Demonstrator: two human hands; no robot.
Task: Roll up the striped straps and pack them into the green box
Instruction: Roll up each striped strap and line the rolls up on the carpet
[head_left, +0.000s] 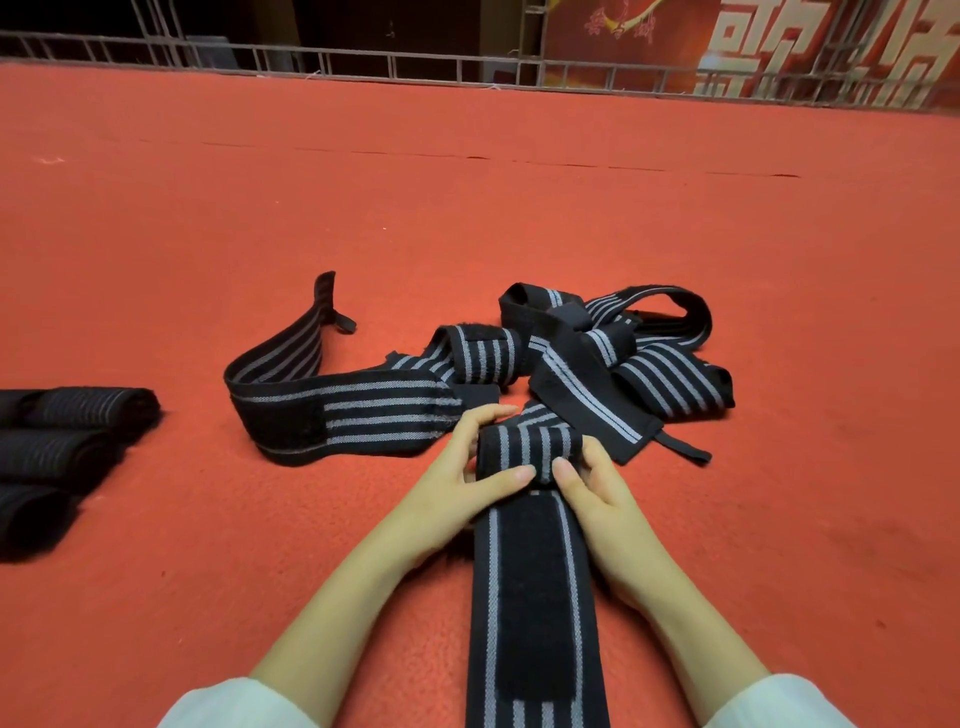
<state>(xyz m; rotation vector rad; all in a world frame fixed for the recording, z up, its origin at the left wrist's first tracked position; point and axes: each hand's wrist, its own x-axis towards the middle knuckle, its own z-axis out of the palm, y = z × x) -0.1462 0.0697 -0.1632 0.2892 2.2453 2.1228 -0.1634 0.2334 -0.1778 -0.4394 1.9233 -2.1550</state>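
A black strap with grey stripes (532, 587) lies lengthwise on the red carpet toward me, its far end wound into a roll (524, 449). My left hand (470, 480) grips the roll's left side and my right hand (597, 499) grips its right side, thumbs pressing the front. A black fuzzy patch covers the flat part. Behind the roll lies a tangled heap of loose striped straps (613, 358). One long strap (337, 410) curves off to the left. No green box is in view.
Three rolled straps (62, 447) lie side by side at the left edge. Red carpet (467, 208) spreads far ahead to a metal railing (363, 60), with a red banner (810, 47) at the back right.
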